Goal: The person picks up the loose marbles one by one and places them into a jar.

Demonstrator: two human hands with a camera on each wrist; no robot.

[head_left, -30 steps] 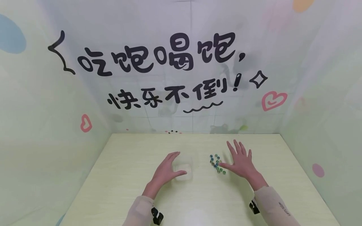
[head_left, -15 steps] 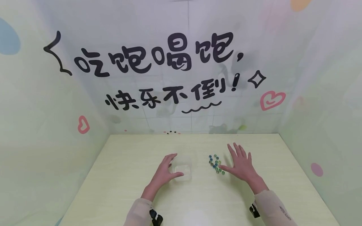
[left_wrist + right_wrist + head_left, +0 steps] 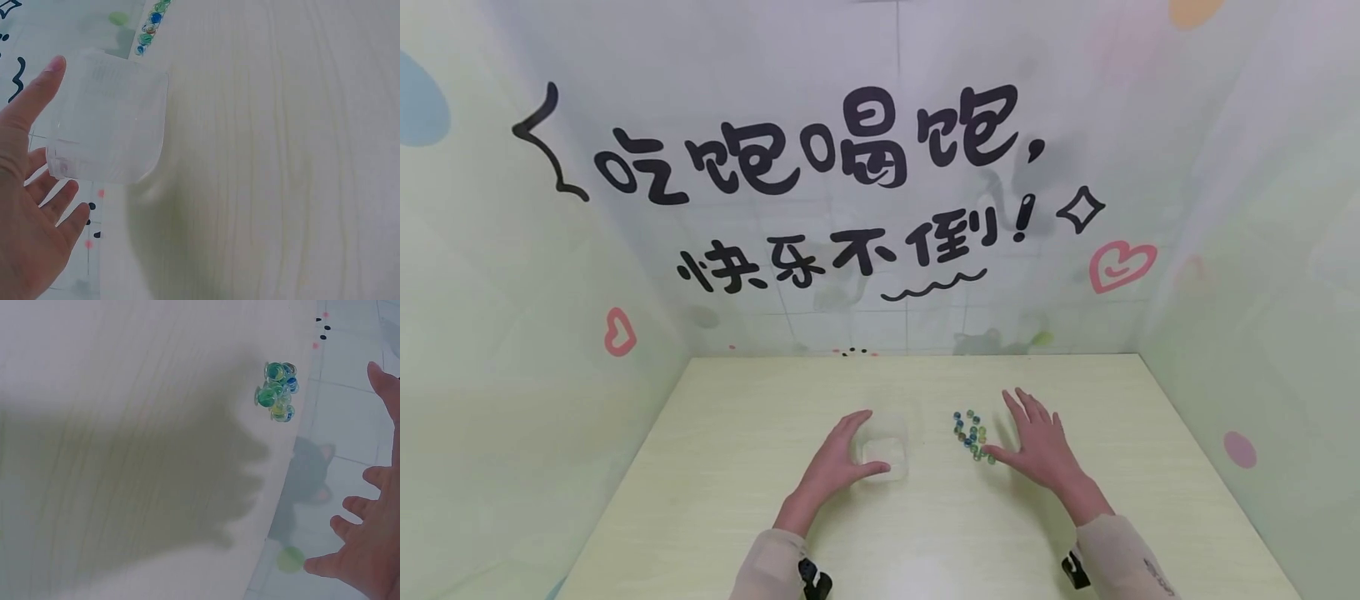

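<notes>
A clear plastic box (image 3: 883,454) stands on the table near its middle, and also shows in the left wrist view as a see-through box (image 3: 115,125). My left hand (image 3: 837,460) is at the box's left side, thumb and fingers spread apart around it; whether they touch it I cannot tell. To the right lies a loose cluster of glass marbles (image 3: 972,434), green and blue, with several touching one another. Over the cluster's right edge hovers my right hand (image 3: 1037,446), fingers spread and thumb over the nearest marbles, holding nothing.
The pale wood-grain table (image 3: 917,533) ends at a printed backdrop (image 3: 820,325) at the back, with similar curtains at both sides. Each wrist wears a dark camera mount (image 3: 1075,571).
My right hand has come slightly lower and nearer, its thumb now over the closest marbles. The left hand, box and marbles stay about the same; the head view has shifted a little.
</notes>
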